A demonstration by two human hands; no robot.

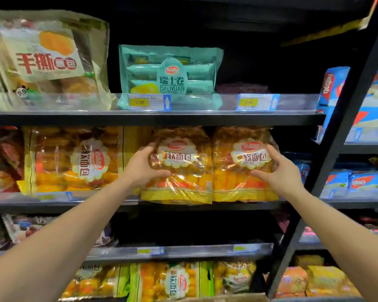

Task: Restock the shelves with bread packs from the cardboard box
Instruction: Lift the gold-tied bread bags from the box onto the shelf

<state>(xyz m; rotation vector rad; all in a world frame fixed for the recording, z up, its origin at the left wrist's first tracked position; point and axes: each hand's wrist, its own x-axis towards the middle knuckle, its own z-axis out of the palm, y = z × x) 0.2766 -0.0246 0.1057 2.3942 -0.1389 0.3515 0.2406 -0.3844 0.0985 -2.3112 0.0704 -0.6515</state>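
Both hands, left [140, 168] and right [279, 173], press two bread packs [179, 171] upright.

My hands press glossy, crinkled clear plastic bread packs [179, 171]; shelf [153, 119] edge matt black metal, smooth

Blue snack boxes [334, 86] sat right of the black upright post [345, 127]; yellow price tags [141, 102] were left of it.

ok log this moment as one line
stage: shelving | left hand: grip on left orange bread pack | right hand: grip on right orange bread pack | packs: upright, side by side, middle shelf
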